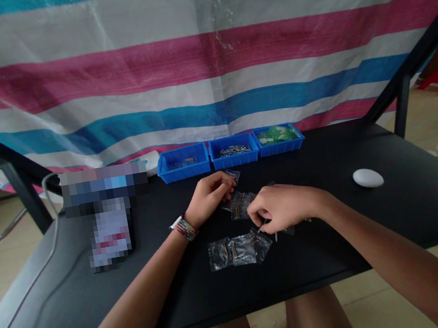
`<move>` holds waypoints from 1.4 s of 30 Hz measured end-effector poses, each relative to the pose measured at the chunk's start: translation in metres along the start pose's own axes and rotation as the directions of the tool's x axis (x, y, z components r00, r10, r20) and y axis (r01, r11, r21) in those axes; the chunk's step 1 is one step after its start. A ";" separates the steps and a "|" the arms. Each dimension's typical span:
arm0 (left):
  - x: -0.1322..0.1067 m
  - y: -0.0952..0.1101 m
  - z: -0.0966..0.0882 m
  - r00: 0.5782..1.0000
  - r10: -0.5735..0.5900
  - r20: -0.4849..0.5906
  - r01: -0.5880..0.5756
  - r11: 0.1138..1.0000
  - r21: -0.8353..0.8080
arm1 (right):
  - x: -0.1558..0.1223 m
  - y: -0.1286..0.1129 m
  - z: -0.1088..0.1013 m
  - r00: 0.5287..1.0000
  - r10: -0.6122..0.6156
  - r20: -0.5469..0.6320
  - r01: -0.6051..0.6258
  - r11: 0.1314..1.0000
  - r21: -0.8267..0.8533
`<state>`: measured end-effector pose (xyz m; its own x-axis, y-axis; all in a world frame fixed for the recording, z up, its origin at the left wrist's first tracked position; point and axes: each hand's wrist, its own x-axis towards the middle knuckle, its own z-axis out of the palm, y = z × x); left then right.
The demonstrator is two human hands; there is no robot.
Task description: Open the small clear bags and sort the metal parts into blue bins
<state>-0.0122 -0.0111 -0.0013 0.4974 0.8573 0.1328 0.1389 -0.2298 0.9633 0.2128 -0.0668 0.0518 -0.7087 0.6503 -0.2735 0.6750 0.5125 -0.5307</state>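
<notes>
Several crinkly bags (243, 250) lie flat; left grip (208, 195) pinches a clear bag (235, 174), right grip (280, 207) a slim rod (261, 227).

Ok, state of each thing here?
Left hand: fingers at clear plastic packet
Right hand: curled, grip unclear
Left blue plastic bin: open, sparsely filled
Middle blue plastic bin: open, holding metal pieces
Right blue plastic bin: open, greenish contents
Front clear plastic packets: filled, seals unclear
Striped plastic sheet: hanging
</notes>
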 end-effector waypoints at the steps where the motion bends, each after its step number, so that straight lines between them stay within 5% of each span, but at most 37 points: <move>1: 0.000 0.000 0.000 1.000 0.002 0.001 -0.002 1.000 0.001 | 0.001 0.001 0.001 1.000 -0.003 -0.022 0.003 1.000 0.004; 7: 0.000 0.000 0.000 1.000 0.017 0.002 -0.017 1.000 -0.005 | 0.010 0.011 0.008 0.975 -0.052 -0.214 0.096 0.976 0.197; 12: -0.003 0.002 -0.001 0.998 0.052 0.022 -0.052 0.999 -0.004 | 0.020 0.019 0.016 0.887 -0.008 -0.462 0.264 0.828 0.494; 16: -0.004 0.003 -0.002 0.997 0.061 0.042 -0.059 0.997 -0.046 | 0.028 0.025 0.022 0.833 0.103 -0.544 0.310 0.727 0.612; 24: -0.002 0.006 0.000 0.997 0.071 0.021 -0.069 0.995 -0.077 | 0.035 0.033 0.025 0.714 0.195 -0.672 0.314 0.768 0.557; 30: -0.002 0.002 0.001 0.997 0.069 -0.018 -0.070 0.995 -0.066 | 0.034 0.031 0.024 0.699 0.166 -0.696 0.249 0.855 0.454; 42: 0.000 -0.002 0.000 0.998 0.041 -0.055 -0.040 0.999 0.018 | 0.038 0.037 0.029 0.634 0.213 -0.743 0.356 0.772 0.526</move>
<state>-0.0126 -0.0109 -0.0037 0.4552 0.8711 0.1843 0.1348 -0.2720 0.9528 0.2042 -0.0393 -0.0013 -0.1532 0.9384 0.3097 0.1611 0.3329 -0.9291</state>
